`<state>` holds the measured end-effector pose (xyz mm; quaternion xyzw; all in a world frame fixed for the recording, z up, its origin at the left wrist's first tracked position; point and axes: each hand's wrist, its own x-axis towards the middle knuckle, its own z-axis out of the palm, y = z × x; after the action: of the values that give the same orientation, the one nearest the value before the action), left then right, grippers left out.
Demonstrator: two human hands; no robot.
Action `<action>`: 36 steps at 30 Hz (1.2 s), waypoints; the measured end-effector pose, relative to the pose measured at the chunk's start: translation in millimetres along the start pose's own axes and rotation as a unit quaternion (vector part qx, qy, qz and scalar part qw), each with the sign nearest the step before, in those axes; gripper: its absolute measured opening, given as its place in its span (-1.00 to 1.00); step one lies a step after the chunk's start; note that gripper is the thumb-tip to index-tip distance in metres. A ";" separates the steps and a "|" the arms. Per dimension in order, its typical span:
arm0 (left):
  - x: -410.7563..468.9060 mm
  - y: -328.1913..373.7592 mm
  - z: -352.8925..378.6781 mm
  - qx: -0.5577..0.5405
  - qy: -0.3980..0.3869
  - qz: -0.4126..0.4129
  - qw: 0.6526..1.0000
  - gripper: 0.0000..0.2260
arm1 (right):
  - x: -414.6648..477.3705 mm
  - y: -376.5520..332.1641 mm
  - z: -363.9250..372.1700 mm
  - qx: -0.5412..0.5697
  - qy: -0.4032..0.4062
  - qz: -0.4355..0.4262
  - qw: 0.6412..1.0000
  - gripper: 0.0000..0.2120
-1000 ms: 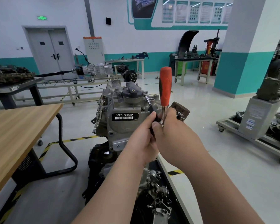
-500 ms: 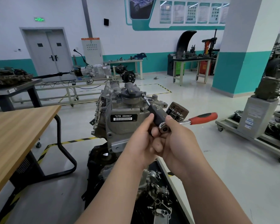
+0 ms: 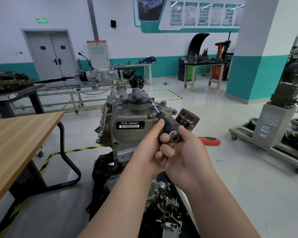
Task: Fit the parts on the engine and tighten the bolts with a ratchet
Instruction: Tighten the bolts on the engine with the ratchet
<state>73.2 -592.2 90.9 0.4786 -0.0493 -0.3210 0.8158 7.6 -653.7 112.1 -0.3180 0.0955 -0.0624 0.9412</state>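
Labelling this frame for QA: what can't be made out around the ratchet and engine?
Head view only.
- Bolt: too small, lost where the extension meets the engine.
- Blurred: the ratchet handle; right hand hides its neck.
- The left hand covers part of the extension.
- Oil filter label: too small to read.
- Loose parts: cut by the bottom edge.

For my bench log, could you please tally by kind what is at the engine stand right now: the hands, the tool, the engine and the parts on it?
hands: 2, left hand and right hand
ratchet: 1
engine: 1
oil filter: 1
oil filler cap: 1
Total: 6
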 end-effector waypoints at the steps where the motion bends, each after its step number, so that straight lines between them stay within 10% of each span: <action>1: 0.1 1.3 0.4 -0.002 0.005 -0.005 1.000 -0.42 | -0.5 0.4 0.4 0.051 -0.002 0.016 0.999 -0.70; 17: 15.4 -7.4 -4.3 -0.003 -0.025 0.043 0.999 -0.54 | -3.4 -0.9 -8.5 0.336 -0.088 0.099 0.933 -0.63; 21: 16.4 -6.5 -6.9 -0.043 -0.070 0.034 0.996 -0.58 | -1.7 1.7 -5.7 0.245 -0.067 0.083 0.964 -0.68; 25: 14.2 -6.8 -7.8 -0.044 -0.057 0.018 0.997 -0.64 | 1.6 0.8 -6.9 -0.109 -0.004 -0.011 0.994 -0.64; 32: 17.3 -5.8 -0.9 -0.111 -0.054 0.028 0.992 -0.51 | 3.2 -19.5 -3.3 -0.583 0.058 -0.195 0.786 -0.76; 36: 18.7 -7.1 -3.3 -0.097 -0.093 0.034 0.990 -0.55 | 2.0 -19.3 1.1 -0.771 0.112 -0.276 0.563 -0.77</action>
<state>85.9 -602.8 79.1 0.3631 -0.1093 -0.3392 0.8609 8.7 -668.7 124.4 -0.9239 0.1199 -0.2574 0.2566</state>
